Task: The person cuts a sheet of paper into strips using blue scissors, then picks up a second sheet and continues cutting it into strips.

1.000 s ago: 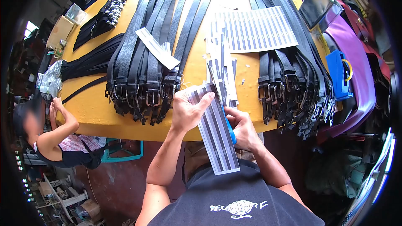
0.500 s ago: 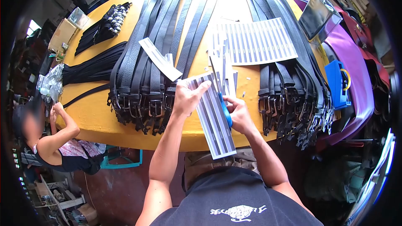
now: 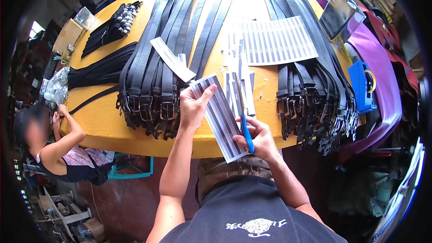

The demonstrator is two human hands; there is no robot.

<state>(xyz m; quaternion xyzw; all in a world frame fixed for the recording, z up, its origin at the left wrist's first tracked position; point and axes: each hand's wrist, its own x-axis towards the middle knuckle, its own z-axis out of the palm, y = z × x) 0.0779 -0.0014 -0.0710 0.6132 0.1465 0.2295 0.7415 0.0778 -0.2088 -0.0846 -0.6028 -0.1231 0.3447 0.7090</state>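
No word can be read with certainty. At half past five, the black cloth T-shirt [image 3: 243, 200] carries a white round emblem [image 3: 259, 226], with white characters on both sides; they resemble Japanese writing, but are too small to read surely. Near the clock's centre, the white paper sheet with dark grey stripes [image 3: 219, 119] shows tiny marks, illegible. Toward one o'clock, the wide white striped sheet [image 3: 274, 40] bears similar small marks, equally unreadable.

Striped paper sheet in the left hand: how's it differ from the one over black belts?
The narrow, striped paper sheet is in the left hand; the wide, striped paper sheet lies partly over black belts. The narrow sheet has fewer stripes than the wide sheet. Both have dark stripes.
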